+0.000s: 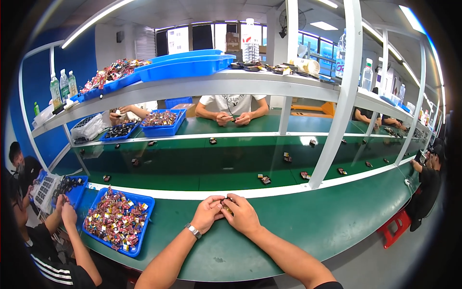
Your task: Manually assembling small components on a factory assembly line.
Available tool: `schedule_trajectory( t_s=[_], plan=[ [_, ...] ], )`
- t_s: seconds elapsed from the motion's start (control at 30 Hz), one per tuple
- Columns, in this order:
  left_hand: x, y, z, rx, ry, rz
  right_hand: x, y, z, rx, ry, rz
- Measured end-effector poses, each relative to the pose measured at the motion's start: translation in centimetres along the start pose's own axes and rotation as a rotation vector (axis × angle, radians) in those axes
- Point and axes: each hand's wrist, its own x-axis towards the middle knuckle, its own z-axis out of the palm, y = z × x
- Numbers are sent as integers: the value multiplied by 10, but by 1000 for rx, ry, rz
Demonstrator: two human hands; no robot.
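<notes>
My left hand (208,215) and my right hand (242,216) meet over the green worktop (308,224), close to its far white edge. Their fingers are closed together around a small dark electronic part (225,202) with a bit of yellow and red on it. Fingers cover most of this part, so its exact kind is hidden. A metal-banded watch (193,231) is on my left wrist. To the left of my forearms sits a blue tray (151,204), heaped with small red circuit boards (115,219) bearing yellow and white pieces.
Beyond the white edge runs a green belt (226,166) dotted with small dark parts (263,179). A white post (332,115) rises at right and carries a shelf (260,86) with blue trays and bottles. Co-workers sit at left, opposite and far right. A red stool (395,229) stands right.
</notes>
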Motion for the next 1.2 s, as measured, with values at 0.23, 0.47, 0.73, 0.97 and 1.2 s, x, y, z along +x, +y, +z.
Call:
schedule_trajectory(
  t_s=[0.23, 0.47, 0.73, 0.97, 1.2],
  plan=[
    [-4, 6, 3, -177, 83, 57, 35, 39, 40, -64, -31, 114],
    [-1, 9, 10, -26, 32, 40, 53, 92, 64, -132, -115, 324],
    [-6, 9, 1, 6, 17, 25, 29, 134, -40, -507, 63, 522],
    [2, 4, 4, 66, -28, -4, 27, 174, -49, -402, -11, 774],
    [-2, 9, 6, 126, -54, -16, 13, 136, -52, 110, 31, 506]
  ],
)
